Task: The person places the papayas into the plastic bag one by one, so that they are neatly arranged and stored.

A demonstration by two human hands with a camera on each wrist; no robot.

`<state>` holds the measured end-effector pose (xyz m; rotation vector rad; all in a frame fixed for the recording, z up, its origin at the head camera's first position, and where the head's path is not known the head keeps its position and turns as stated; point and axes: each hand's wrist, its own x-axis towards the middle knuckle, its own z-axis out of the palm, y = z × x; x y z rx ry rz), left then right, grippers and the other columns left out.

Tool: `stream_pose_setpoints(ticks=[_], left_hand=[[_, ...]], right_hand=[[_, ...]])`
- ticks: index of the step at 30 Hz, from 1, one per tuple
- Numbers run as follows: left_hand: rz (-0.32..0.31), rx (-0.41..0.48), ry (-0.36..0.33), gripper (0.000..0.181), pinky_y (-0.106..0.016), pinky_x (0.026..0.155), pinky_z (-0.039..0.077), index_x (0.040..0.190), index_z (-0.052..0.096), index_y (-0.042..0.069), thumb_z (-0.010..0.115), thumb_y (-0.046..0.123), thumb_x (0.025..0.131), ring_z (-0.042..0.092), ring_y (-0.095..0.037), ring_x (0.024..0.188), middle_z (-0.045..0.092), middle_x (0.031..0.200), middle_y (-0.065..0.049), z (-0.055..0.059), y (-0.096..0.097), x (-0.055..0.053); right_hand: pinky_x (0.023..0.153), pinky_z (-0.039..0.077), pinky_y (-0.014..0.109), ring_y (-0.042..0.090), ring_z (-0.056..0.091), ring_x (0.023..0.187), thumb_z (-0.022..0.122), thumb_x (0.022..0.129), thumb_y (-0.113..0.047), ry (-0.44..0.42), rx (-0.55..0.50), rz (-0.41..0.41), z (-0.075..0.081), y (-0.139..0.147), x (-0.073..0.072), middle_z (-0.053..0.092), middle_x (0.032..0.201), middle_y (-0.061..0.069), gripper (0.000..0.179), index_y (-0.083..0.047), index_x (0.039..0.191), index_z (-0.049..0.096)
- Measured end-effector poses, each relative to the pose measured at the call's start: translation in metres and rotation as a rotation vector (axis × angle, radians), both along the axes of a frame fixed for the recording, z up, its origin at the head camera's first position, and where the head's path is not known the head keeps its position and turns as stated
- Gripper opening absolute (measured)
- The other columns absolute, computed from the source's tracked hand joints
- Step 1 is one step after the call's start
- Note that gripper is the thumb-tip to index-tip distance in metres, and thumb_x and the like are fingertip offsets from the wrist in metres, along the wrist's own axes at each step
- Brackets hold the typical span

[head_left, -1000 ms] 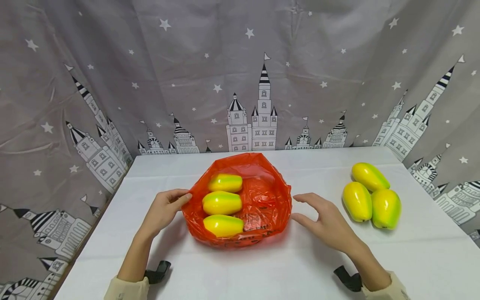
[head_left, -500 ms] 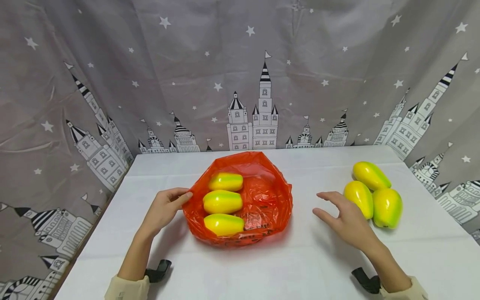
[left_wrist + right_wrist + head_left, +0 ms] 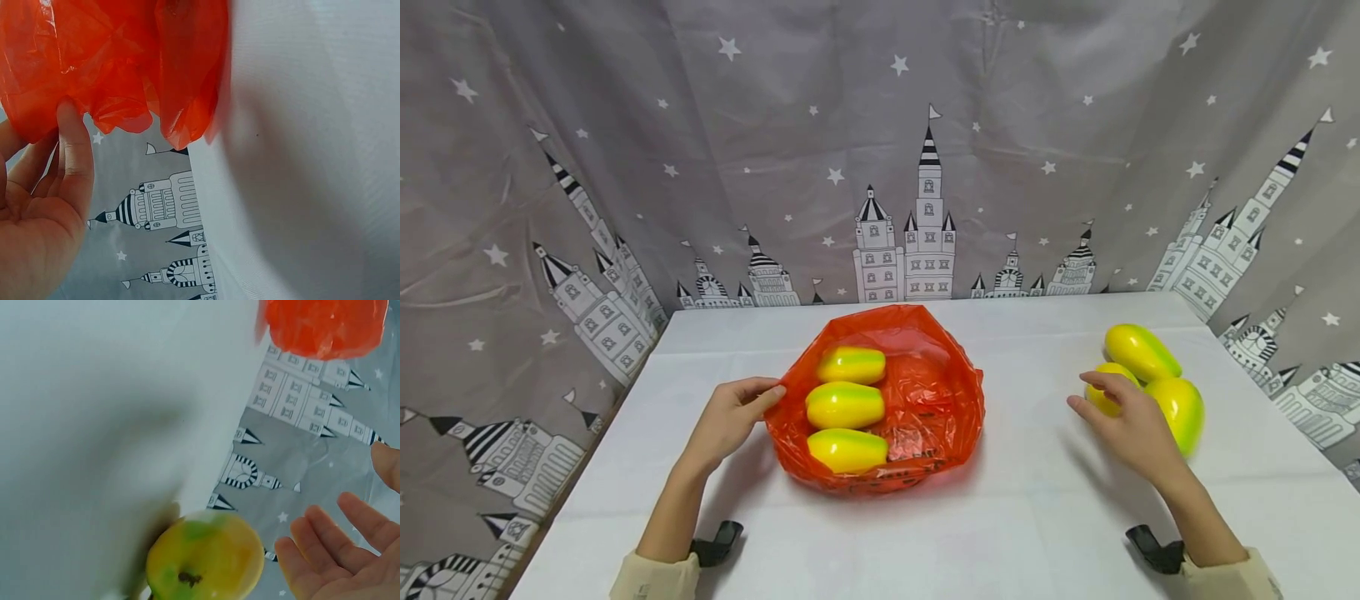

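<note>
The left hand [image 3: 730, 417] is pinching the bag [image 3: 917, 335] at nine o'clock; the right hand [image 3: 1133, 423], fingers parted, is hovering by fruits [image 3: 1182, 410] at the bag's three o'clock.

Backdrop [image 3: 790, 100], one: grey fabric, creased at far left, hanging in soft folds behind and to both sides of the table [image 3: 1015, 517], printed with scattered white stars [image 3: 729, 48] and, lower down, white castles [image 3: 929, 250] with black-striped spires and small flags. Table, one: flat top under a white, faintly creased covering. Lighting: soft and diffuse, casting blurred shadows on the white covering.
</note>
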<state>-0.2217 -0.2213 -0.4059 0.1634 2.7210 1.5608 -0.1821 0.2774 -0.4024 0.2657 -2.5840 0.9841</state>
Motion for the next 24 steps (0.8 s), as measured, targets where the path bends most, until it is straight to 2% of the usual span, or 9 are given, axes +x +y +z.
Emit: stream_pose_setpoints(ticks=[5,12,18,24], left_hand=[[0.008,-0.012,-0.003,0.037,-0.033,0.082,0.057,0.121,0.066,-0.005,0.058,0.025,0.101,0.064,-0.028,0.096,0.068,0.111,-0.018,-0.001,0.0,0.0],[0.013,-0.022,-0.008,0.038,-0.034,0.083,0.057,0.121,0.066,-0.005,0.058,0.026,0.101,0.064,-0.028,0.096,0.068,0.112,-0.018,0.0,0.001,0.0],[0.009,-0.009,0.001,0.037,-0.033,0.082,0.057,0.121,0.066,-0.005,0.058,0.025,0.101,0.064,-0.027,0.095,0.069,0.11,-0.017,0.0,0.001,0.001],[0.004,0.002,0.011,0.037,-0.031,0.08,0.057,0.12,0.066,-0.006,0.058,0.025,0.101,0.065,-0.026,0.093,0.069,0.108,-0.018,0.001,0.0,0.002]], right_hand=[[0.09,0.043,0.058,0.044,0.057,0.107,0.074,0.089,-0.015,0.017,0.008,-0.04,0.002,0.007,-0.003,0.063,0.115,0.027,0.038,0.006,0.118,0.062],[0.096,0.035,0.067,0.051,0.046,0.118,0.071,0.091,-0.018,0.01,0.053,-0.077,0.001,0.018,-0.012,0.055,0.125,0.033,0.042,0.011,0.12,0.059],[0.097,0.034,0.066,0.051,0.042,0.121,0.072,0.09,-0.021,-0.046,0.094,-0.084,-0.005,0.027,-0.02,0.05,0.13,0.033,0.055,0.012,0.129,0.051],[0.094,0.037,0.065,0.047,0.046,0.115,0.071,0.091,-0.019,-0.11,0.085,-0.085,-0.007,0.03,-0.022,0.048,0.133,0.033,0.061,0.012,0.137,0.044]])
